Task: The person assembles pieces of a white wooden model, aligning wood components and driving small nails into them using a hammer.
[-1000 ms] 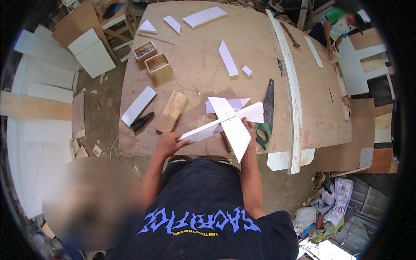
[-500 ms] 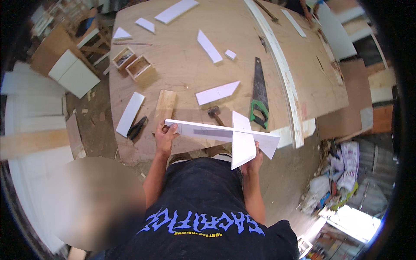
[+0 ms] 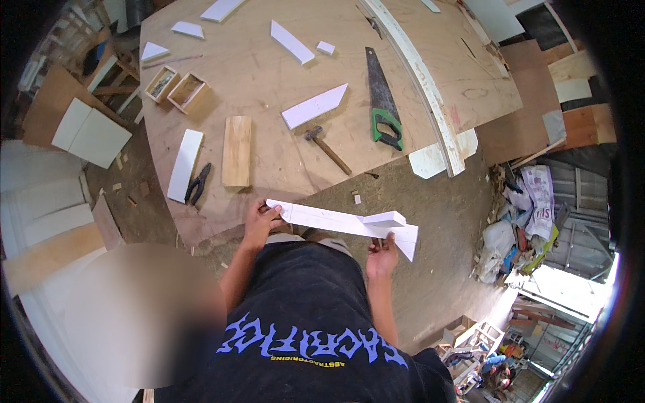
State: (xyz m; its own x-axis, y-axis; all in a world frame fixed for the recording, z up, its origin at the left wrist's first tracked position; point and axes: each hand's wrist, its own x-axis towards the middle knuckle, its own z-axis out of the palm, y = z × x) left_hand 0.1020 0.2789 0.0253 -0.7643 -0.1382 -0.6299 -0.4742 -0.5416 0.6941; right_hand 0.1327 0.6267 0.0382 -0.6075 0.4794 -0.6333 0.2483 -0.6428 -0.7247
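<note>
In front of my body, past the table's near edge, I hold a long white board with a shorter white crosspiece joined near its right end. My left hand pinches the board's left end, thumb on its face. Below the crosspiece, the fingers of my right hand grip the lower edge. On the table beyond lie a pale wood block, a hammer with a wooden handle, and pliers beside a white strip.
A green-handled handsaw rests on the plywood table, left of a long white beam. Several white cut pieces lie about, one an angled board. Two small wooden boxes stand at left. Bags and scrap pile up at right.
The white assembly has turned in my hands, so the board's broad face shows and the crosspiece appears foreshortened. The view has shifted, with the table now farther up and more floor showing.
</note>
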